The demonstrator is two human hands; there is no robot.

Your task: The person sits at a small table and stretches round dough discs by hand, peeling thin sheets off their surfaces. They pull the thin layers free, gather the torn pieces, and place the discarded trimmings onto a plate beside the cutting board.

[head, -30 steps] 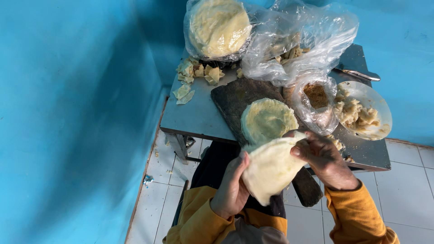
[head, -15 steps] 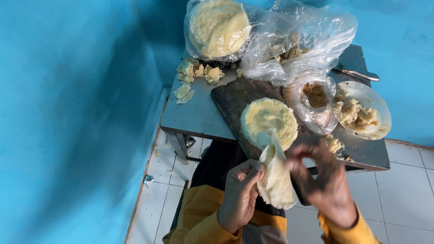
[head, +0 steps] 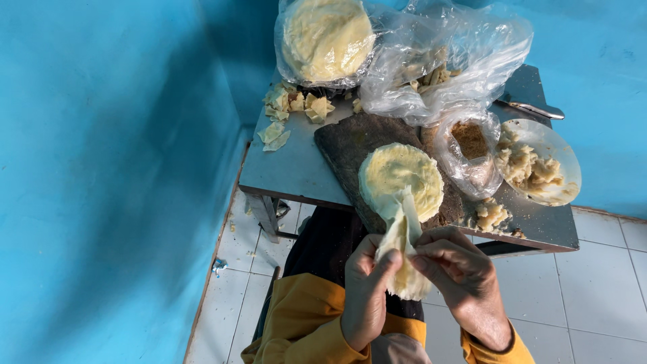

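Two hands are ours here, and both are closed on one thin, pale yellow sheet of dough (head: 403, 253) folded lengthwise into a soft strip. Our left hand (head: 366, 293) pinches the sheet from the left with thumb and fingers drawn narrow, while our right hand (head: 465, 283) grips it from the right, fingers curled over the fold. The sheet hangs between the two hands just in front of the near edge of the small grey metal counter (head: 293, 168), above our lap and yellow sleeves, and its upper tip reaches up to overlap the round, flat stack of pale dough sheets (head: 402, 176); we cannot tell whether tip and stack touch. That stack lies on a dark, worn wooden board (head: 347, 145) set at an angle on the counter. Just right of the stack sits a small clear plastic bag with brown crumbly filling (head: 470, 145), and beyond it a white round plate with lumps of pale mash (head: 539, 162); a few more lumps (head: 490, 214) lie on the counter near the plate. At the far side we see a larger clear bag holding a second round stack of dough (head: 327, 37), a crumpled clear bag with dough scraps (head: 445, 64), loose trimmed offcuts of dough (head: 293, 108) at the left corner, and a metal knife (head: 532, 108) at the right. Blue walls (head: 101, 168) surround the counter, and white floor tiles (head: 606, 296) lie beneath it.
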